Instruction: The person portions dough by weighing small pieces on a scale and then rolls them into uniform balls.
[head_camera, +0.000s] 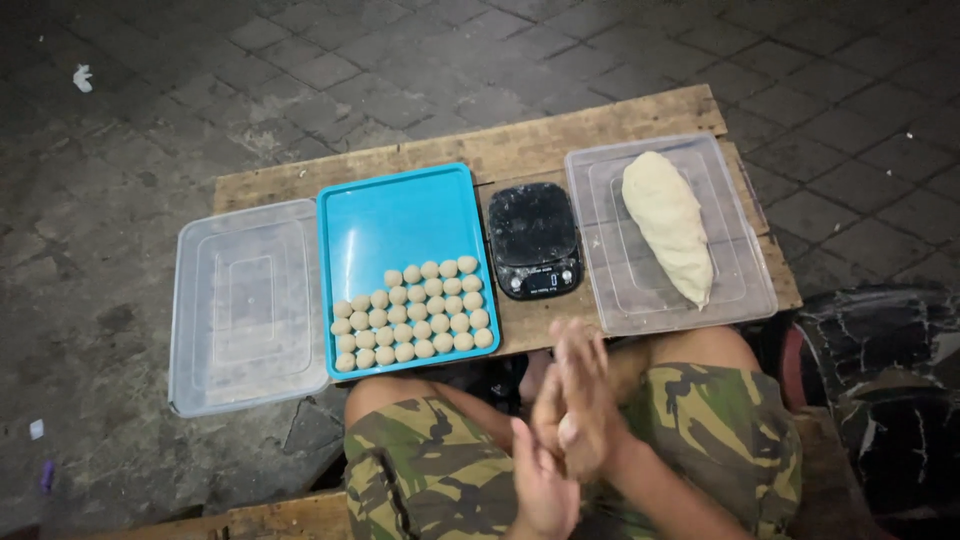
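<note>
On the low wooden table (520, 150) sit, left to right, a clear lid (245, 305), a blue tray (395, 215), a black scale (532, 238) and a clear tub (740, 265) holding a dough log (668, 225). Above camouflage shorts, the left hand (542, 480) and right hand (582, 395) press flat, palm to palm — blurred, anything between is hidden. Dough balls (415, 315) fill the tray's near end.

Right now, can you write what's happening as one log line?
hands: left hand and right hand pressed together, contents hidden | blue tray: dough balls | scale: bare | clear tray: dough lump
</note>
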